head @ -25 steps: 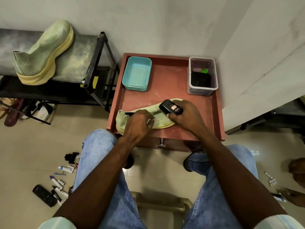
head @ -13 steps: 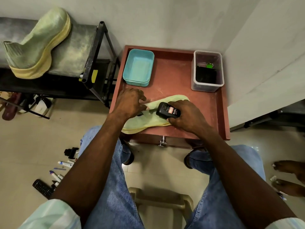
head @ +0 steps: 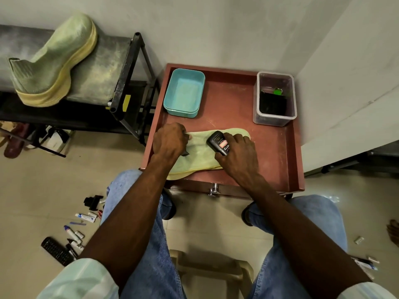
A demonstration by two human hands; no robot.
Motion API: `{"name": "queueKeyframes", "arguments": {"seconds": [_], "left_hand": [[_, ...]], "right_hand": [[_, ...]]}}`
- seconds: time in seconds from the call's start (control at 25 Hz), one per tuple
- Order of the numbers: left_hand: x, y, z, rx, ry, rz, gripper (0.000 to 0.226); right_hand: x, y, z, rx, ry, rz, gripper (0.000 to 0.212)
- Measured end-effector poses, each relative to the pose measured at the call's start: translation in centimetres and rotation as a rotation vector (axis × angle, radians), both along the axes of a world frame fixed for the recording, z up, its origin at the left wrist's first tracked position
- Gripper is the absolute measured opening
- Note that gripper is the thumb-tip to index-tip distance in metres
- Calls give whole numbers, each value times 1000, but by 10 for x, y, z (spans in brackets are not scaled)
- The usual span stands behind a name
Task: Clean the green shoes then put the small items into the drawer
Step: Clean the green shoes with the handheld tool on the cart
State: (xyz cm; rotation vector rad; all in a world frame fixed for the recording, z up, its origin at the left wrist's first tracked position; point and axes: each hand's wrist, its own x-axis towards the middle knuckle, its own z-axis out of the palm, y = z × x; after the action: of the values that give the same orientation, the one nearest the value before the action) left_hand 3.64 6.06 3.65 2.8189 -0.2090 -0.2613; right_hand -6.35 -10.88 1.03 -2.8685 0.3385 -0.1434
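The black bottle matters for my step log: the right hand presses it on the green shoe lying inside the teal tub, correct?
Not quite. In the head view the right hand presses the black bottle on the green shoe, which lies on the red table; the teal tub sits behind.

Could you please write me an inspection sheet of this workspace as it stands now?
Surface: red table, dusty, with a raised rim; drawer knob at front.
Job's things: one green shoe lying on the table; second shoe on the rack; small items on the floor.
Clutter: teal tub; clear box with dark contents.
Grips: left hand holds the shoe; right hand grips a black bottle against it.
Cables: nothing seen.
Surroundings: white walls, tiled floor, stool below.
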Motion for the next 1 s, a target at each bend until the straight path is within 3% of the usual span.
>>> {"name": "queueKeyframes", "arguments": {"seconds": [0.16, 0.32, 0.48, 0.6, 0.68, 0.84, 1.0], "left_hand": [[12, 1, 0, -89, 136, 54, 27], [16, 16, 6, -348, 293, 21, 21], [18, 19, 4, -402, 310, 50, 12], [19, 21, 3, -438, 351, 69, 7], [21, 22, 2, -448, 379, 75, 7], [23, 25, 3, -493, 435, 79, 12], [20, 26, 6, -492, 444, 71, 16]], "right_hand": [[-3, -1, -4, -13, -12, 0, 53], [-1, 2, -4, -20, 1, 7, 54], [2, 11, 8, 71, -81, -34, 54], [9, 35, 10, 116, -119, 96, 57], [13, 32, 5, 85, -48, 159, 60], [22, 2, 5, -13, -28, -108, 55], [19, 37, 11, 349, 62, 111, 51]]}}
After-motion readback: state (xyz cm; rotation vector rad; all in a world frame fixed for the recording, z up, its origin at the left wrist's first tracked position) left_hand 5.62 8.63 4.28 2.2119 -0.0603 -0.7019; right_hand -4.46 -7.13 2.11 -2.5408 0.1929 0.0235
